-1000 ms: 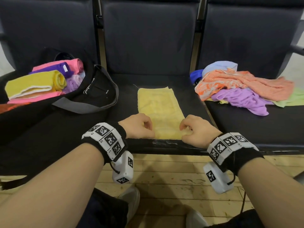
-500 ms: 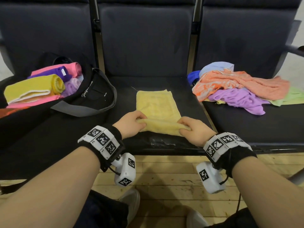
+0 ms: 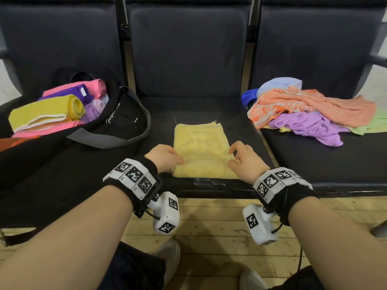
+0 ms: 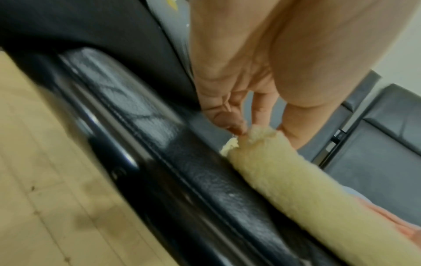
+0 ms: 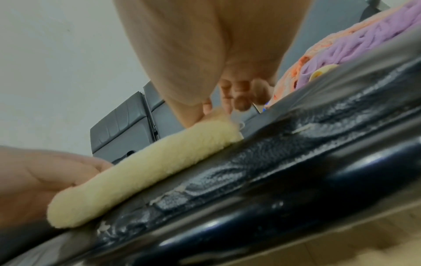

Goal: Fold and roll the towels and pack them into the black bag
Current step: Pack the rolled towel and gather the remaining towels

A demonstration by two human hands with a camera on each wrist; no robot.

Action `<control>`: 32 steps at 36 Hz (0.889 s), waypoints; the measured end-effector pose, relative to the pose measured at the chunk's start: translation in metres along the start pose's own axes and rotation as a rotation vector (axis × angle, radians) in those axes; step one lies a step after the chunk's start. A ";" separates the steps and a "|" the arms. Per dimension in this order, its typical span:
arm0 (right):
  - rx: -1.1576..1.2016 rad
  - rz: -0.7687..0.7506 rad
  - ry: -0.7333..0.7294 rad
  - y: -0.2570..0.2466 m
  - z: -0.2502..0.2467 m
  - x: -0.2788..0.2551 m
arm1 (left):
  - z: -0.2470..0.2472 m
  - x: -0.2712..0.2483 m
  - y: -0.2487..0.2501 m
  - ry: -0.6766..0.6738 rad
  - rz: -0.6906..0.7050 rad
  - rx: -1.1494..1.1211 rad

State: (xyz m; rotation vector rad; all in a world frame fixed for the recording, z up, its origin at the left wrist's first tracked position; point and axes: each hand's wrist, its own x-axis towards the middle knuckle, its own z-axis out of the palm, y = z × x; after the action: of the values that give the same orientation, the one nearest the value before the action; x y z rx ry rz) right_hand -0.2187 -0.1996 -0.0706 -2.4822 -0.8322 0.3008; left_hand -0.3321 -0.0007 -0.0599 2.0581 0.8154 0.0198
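Observation:
A pale yellow towel (image 3: 200, 141) lies flat on the middle seat, its near end turned into a thin roll (image 3: 205, 171) along the seat's front edge. My left hand (image 3: 165, 156) pinches the roll's left end (image 4: 262, 144) with curled fingertips (image 4: 234, 124). At the right end (image 5: 218, 129), the thumb and curled fingers (image 5: 230, 100) of my right hand (image 3: 243, 159) hold the roll. The black bag (image 3: 117, 126) sits open on the left seat, holding rolled yellow (image 3: 48, 111), pink (image 3: 92, 86) and purple (image 3: 77, 94) towels.
A loose pile of orange (image 3: 310, 105), lilac (image 3: 305, 126), blue (image 3: 278, 84) and green (image 3: 368, 126) towels lies on the right seat. Dark seat backs (image 3: 188, 49) rise behind. The seat's worn front edge (image 3: 209, 183) overhangs a wooden floor (image 3: 209, 222).
Both hands lifted the towel's near edge, turned it over away from me and laid it down as a first thin roll. The flat part of the towel is now shorter.

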 end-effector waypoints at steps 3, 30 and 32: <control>-0.062 -0.057 0.067 0.001 0.000 0.002 | 0.000 0.001 -0.003 0.045 0.079 0.081; -0.089 -0.108 -0.070 -0.004 -0.011 -0.016 | -0.008 -0.003 -0.015 -0.058 0.325 0.229; 0.016 -0.078 -0.056 -0.003 -0.011 -0.018 | -0.006 0.000 -0.016 -0.042 0.288 0.180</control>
State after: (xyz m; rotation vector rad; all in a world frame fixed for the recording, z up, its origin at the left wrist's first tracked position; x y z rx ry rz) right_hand -0.2305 -0.2123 -0.0590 -2.4291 -0.9433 0.3502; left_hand -0.3429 0.0099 -0.0683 2.3237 0.5045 0.0643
